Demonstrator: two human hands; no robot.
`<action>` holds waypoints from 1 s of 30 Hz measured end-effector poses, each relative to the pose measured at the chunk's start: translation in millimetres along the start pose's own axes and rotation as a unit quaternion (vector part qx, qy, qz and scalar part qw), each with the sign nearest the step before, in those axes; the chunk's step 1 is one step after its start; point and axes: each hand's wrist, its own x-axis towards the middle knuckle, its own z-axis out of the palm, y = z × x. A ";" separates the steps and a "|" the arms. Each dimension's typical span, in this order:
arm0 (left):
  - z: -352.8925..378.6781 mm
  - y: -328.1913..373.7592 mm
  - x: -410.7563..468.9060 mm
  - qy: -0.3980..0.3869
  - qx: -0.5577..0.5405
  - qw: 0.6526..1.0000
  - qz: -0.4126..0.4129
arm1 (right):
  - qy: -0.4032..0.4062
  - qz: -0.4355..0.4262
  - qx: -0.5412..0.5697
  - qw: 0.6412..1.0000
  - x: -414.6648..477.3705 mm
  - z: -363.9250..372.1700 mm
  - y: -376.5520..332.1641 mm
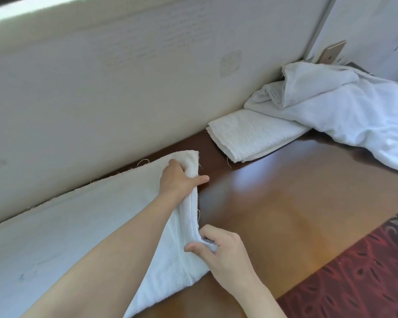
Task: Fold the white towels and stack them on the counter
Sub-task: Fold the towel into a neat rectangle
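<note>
The white towel (83,226) lay spread flat along the back edge of the counter (285,203), tight against the cream, faintly embossed wall panel (124,76). It was a nubbly terry cloth with frayed threads straggling from its hem. Both of the person's hands were on its right-hand edge, where the cloth was bunched into a thick, ridged fold. The left hand (179,177) gripped the far part of that edge, fingers curled down into the fabric and the thumb stuck out over the bare wood. The right hand (221,251) pinched the near part of the same edge, thumb on one side and curled fingers on the other, with a nub of cloth caught between them. The counter itself was dark brown wood, polished enough to show a broad glare. Further along the back edge sat a folded towel (250,134), a neat flat rectangle with its layers showing at the side. Its far end was tucked under a heap of loose towels (331,106), soft and crumpled, filling the counter's far right corner. A gold-coloured phone (332,52) leaned upright against the wall behind the heap. Below the counter's near edge there was dark red patterned carpet (354,271).
</note>
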 end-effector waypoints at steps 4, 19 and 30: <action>-11.0 -8.1 -0.4 -0.005 -0.097 0.995 -0.038 | -0.014 -0.012 0.021 1.000 4.6 5.5 -8.8; -81.2 -55.3 -31.0 0.023 -0.340 0.938 -0.069 | -0.085 -0.020 0.097 0.991 1.6 53.8 -65.5; -174.2 -161.6 -76.7 0.048 -0.448 0.890 -0.069 | -0.178 -0.043 0.074 0.980 -16.6 151.5 -124.0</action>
